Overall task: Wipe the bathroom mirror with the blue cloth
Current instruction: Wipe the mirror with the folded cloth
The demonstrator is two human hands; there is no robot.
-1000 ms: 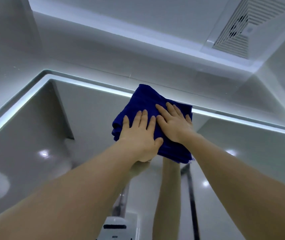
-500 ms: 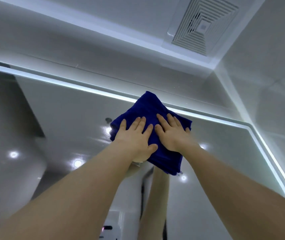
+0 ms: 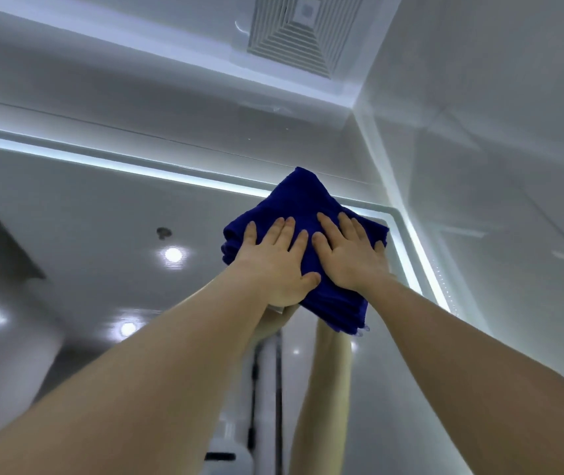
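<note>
A folded dark blue cloth point(image 3: 302, 200) lies flat against the bathroom mirror point(image 3: 85, 217), close to the mirror's top right corner. My left hand point(image 3: 273, 265) presses on the cloth's left half with straight fingers pointing up. My right hand point(image 3: 352, 258) presses beside it on the right half, fingers spread and straight. The cloth's top point overlaps the lit strip along the mirror's upper edge. Its lower corner hangs below my hands. The mirror shows my arms reflected underneath.
A glowing light strip point(image 3: 102, 162) frames the mirror's top and right edges. A white side wall point(image 3: 496, 166) meets the mirror at the right. A square ceiling vent point(image 3: 301, 32) sits above. Ceiling spotlights point(image 3: 173, 254) reflect in the glass.
Both hands have slid the cloth to the right along the mirror's top edge, from near the left corner to the top right corner. Both palms stayed flat on it.
</note>
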